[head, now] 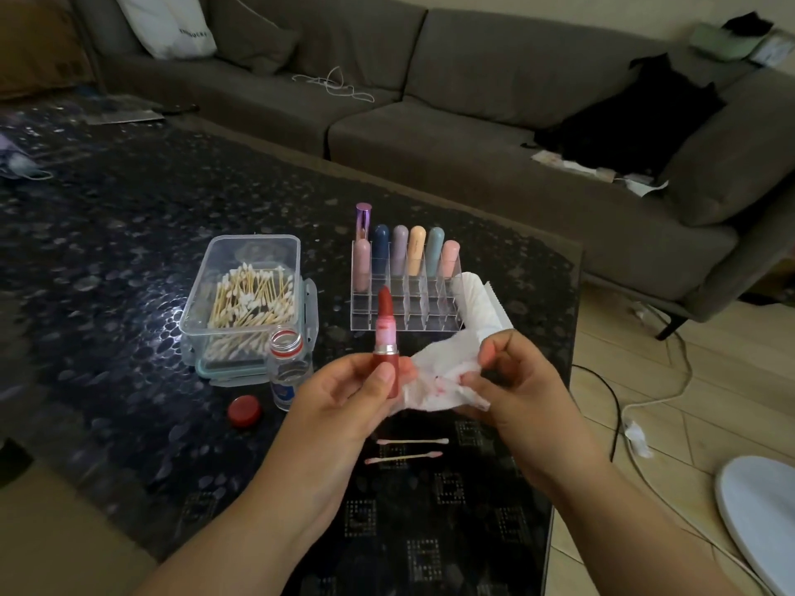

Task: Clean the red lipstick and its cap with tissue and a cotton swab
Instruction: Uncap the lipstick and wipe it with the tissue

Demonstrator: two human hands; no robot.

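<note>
From my seat I start with the dark patterned bench (129,260), which carries a clear box of cotton swabs (249,303), a clear organizer (406,294) of pastel lipsticks, a small open bottle (289,363) with its red bottle cap (244,411) beside it, and two used cotton swabs (408,450) lying near the front edge. Above that edge my left hand (344,393) holds the red lipstick (386,337) upright, fingers curled round the red base with the thumb across its front, the bullet wound out and the pink inner sleeve smeared. I judge it light and rigid in the barrel, perhaps slick where smeared, but the bullet is soft wax that would dent or snap, so the hold belongs on the base, never the stick. My right hand (507,372) pinches the crumpled tissue (443,376), red-stained, just beside the lipstick; it is limp and will likely tear if dragged hard. I cannot see the lipstick's cap.
</note>
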